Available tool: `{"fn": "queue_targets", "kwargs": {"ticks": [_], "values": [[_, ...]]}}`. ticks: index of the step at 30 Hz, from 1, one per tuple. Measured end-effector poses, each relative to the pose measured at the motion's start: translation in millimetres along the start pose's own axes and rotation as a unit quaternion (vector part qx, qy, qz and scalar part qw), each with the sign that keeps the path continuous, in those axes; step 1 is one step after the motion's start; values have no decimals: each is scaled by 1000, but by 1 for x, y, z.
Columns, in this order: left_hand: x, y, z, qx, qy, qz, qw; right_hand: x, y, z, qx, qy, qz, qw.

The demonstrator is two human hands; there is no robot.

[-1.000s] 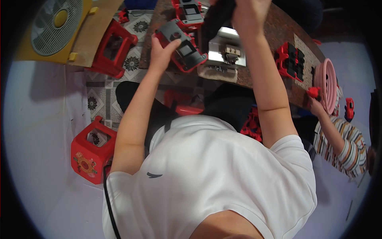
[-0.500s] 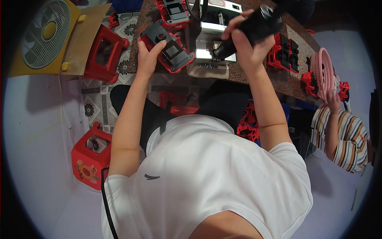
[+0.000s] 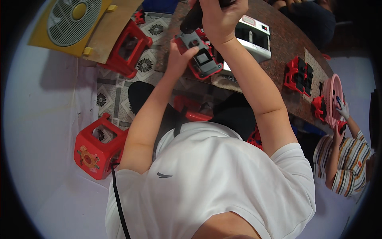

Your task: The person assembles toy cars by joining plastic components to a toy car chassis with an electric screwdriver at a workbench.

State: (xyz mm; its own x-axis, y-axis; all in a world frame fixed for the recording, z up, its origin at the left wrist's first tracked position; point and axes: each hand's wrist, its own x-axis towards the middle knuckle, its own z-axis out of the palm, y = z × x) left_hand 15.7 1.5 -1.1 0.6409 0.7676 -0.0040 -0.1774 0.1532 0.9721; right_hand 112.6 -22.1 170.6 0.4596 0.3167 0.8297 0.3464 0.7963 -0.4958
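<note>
My left hand (image 3: 181, 59) grips the left edge of a red and black plastic housing (image 3: 203, 59), its thumb lying on the black top face. A square opening and corner screw points show on that face. My right hand (image 3: 223, 22) is wrapped round a black electric screwdriver (image 3: 192, 20), raised over the far end of the housing. The upper part of the screwdriver runs out of the picture, and its tip cannot be made out. Just right of my right forearm stands a white and silver screw feeder (image 3: 252, 38), partly hidden by that arm.
Black and red housings (image 3: 298, 75) stand on the brown stone table (image 3: 274, 47). At the right, a person in a striped shirt (image 3: 344, 159) works by a pink basket (image 3: 332, 95). Another person (image 3: 308, 20) sits across. Left are red stools (image 3: 93, 153) and a yellow fan (image 3: 67, 24).
The screwdriver in my right hand has left the screw feeder and moved left over the housing. My left hand still holds the housing. The whole view has shifted.
</note>
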Motion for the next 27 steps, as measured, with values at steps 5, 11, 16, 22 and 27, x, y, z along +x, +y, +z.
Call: {"fn": "queue_targets", "kwargs": {"ticks": [5, 11, 16, 22, 27], "values": [[-8, 22, 6, 6, 6, 2, 1000, 0, 10, 15, -29, 7, 28, 999], [-4, 2, -1, 11, 18, 3, 1000, 0, 30, 20, -32, -15, 32, 999], [-4, 7, 2, -17, -16, 3, 1000, 2, 21, -5, -33, -11, 8, 999], [-2, -10, -9, -13, -18, 14, 1000, 37, -62, -83, -205, -56, -66, 975], [0, -16, -9, 16, -19, 10, 1000, 5, -51, -140, -337, -61, -14, 940]]}}
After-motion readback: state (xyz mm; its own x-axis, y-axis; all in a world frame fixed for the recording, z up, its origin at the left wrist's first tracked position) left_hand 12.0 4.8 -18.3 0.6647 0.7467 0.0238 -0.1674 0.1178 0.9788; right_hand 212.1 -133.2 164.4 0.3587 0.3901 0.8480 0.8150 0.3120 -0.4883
